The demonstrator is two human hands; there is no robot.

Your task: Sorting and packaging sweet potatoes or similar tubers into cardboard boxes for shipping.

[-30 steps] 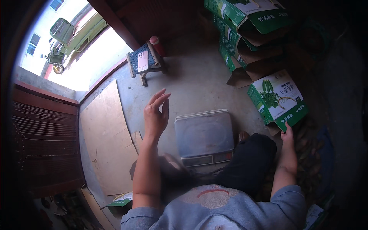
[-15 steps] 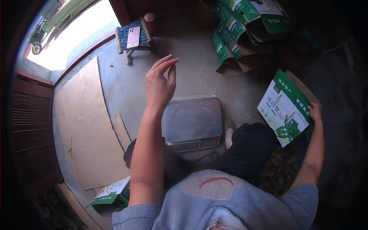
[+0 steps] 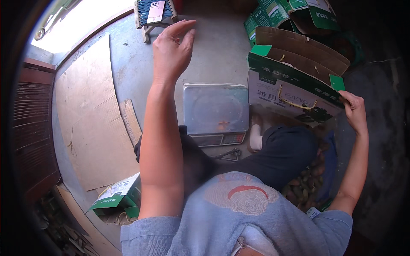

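My right hand (image 3: 355, 110) pinches the near right corner of a green and white cardboard gift box (image 3: 265, 91). The box is opened out, its top flaps apart, with a yellow rope handle on its front. It stands just right of a flat-topped electronic scale (image 3: 215, 106) on the floor between my legs. Raised beyond the scale's far left corner, my left hand (image 3: 173, 53) holds nothing, thumb and fingers apart.
More green cartons (image 3: 282, 17) are stacked at the far right. A woven stool (image 3: 156, 12) bears a pink phone (image 3: 156, 11). Flattened cardboard (image 3: 92, 115) lies at left, with another carton (image 3: 117, 198) near my left elbow. Green-brown produce (image 3: 305, 187) lies by my right leg.
The box has gone from folded flat to opened out, and has shifted left toward the scale. My left hand has stayed raised, its thumb and fingers now wider apart.
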